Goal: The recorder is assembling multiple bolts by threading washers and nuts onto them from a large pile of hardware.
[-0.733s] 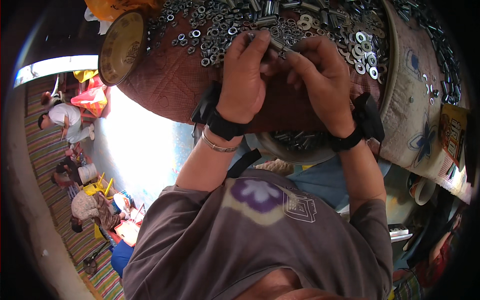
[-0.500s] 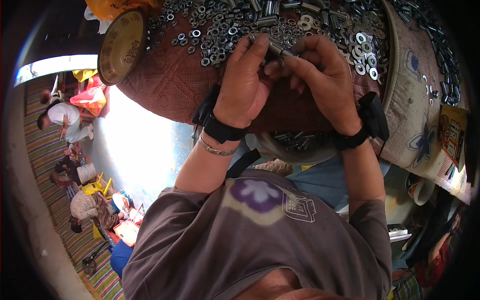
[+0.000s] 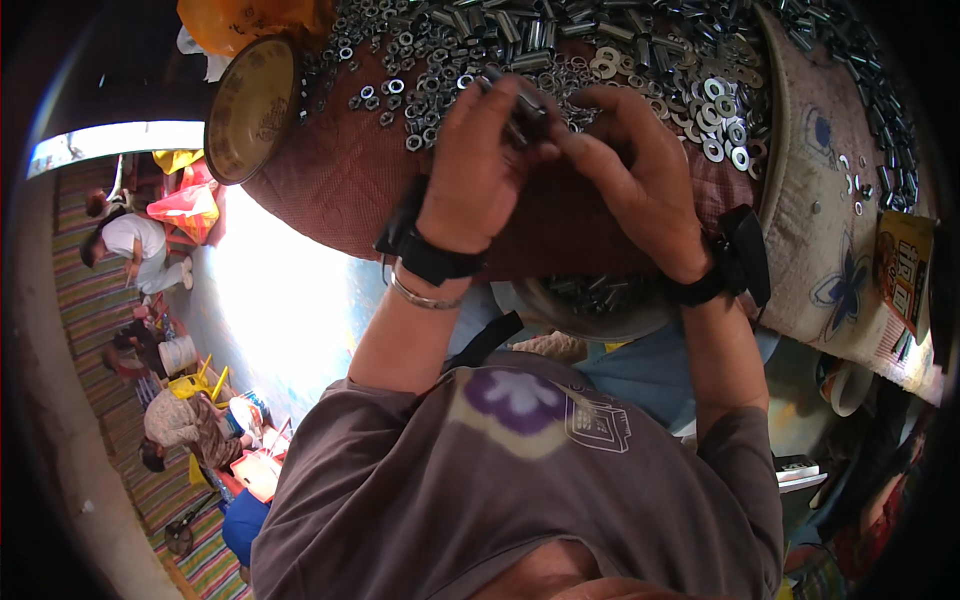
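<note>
My left hand [image 3: 475, 175] is closed around a dark metal bolt with a sleeve [image 3: 525, 112], held tilted just above the cloth; motion smears it. Close to its lower end, my right hand [image 3: 635, 180] has its thumb and fingertips drawn together. Whether a small part sits between those fingertips is hidden. Beyond both hands lie loose hex nuts [image 3: 432, 75], flat washers [image 3: 715, 115] and shiny metal sleeves [image 3: 530, 40], spread over the reddish-brown cloth [image 3: 335, 180].
Below my hands, a metal bowl [image 3: 535, 305] holds small dark metal parts. An empty-looking yellowish bowl [image 3: 250, 115] leans at the cloth's left edge. At right lie a patterned pale cloth [image 3: 800, 240] and a yellow packet [image 3: 905, 265]. Several people sit farther off at left.
The bolt has turned and shifted slightly left and down with my left hand. My right hand's fingertips have moved down and left, curling closer together.
</note>
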Demonstrator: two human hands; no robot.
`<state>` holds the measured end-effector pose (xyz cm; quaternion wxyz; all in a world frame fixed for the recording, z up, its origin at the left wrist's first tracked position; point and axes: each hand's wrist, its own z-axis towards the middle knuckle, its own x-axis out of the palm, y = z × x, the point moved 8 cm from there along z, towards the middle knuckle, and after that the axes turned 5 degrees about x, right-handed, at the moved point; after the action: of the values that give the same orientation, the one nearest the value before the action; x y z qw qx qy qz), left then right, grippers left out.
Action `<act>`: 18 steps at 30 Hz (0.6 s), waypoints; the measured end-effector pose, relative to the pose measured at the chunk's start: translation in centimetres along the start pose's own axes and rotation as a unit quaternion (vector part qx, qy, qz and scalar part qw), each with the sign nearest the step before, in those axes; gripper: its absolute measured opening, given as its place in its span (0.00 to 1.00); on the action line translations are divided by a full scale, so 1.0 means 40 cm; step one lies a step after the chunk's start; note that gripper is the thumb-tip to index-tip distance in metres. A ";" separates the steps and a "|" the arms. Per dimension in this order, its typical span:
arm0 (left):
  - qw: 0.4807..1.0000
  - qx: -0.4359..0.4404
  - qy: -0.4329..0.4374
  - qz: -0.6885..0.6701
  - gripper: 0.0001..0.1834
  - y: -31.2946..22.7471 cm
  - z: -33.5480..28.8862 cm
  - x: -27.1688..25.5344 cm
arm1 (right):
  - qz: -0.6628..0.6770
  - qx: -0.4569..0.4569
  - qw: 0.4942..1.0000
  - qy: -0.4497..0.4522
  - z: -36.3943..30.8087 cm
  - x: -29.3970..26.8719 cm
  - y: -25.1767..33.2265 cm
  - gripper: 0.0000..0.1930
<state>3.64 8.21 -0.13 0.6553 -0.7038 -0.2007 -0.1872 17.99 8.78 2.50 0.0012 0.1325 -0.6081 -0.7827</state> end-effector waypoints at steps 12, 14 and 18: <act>0.895 0.178 -0.028 0.409 0.07 -0.098 0.177 -0.022 | 0.105 0.042 0.992 -0.047 0.017 -0.030 -0.031 0.07; 0.774 0.265 -0.040 0.574 0.09 -0.111 0.181 0.023 | 0.096 0.040 0.994 -0.046 0.019 -0.031 -0.031 0.07; 0.613 0.284 -0.061 0.734 0.13 -0.085 0.212 0.072 | 0.098 0.053 0.993 -0.039 0.018 -0.029 -0.039 0.07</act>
<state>4.30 16.96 3.68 0.7270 -0.4042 0.3004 0.4667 19.20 10.06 1.42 0.0470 0.0422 -0.6586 -0.7499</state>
